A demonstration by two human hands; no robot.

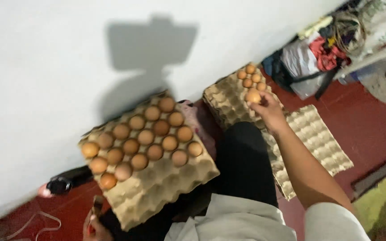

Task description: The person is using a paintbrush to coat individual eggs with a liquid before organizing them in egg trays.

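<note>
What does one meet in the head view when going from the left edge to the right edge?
Dark object by the wall → left hand → egg tray with many brown eggs → right hand holding one egg → empty tray → pile of cloth and bags.

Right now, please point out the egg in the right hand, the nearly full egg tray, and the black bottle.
egg (253, 96), head view, middle of shell.
egg tray (170, 187), head view, bare empty cups.
black bottle (68, 182), head view, its body.
</note>
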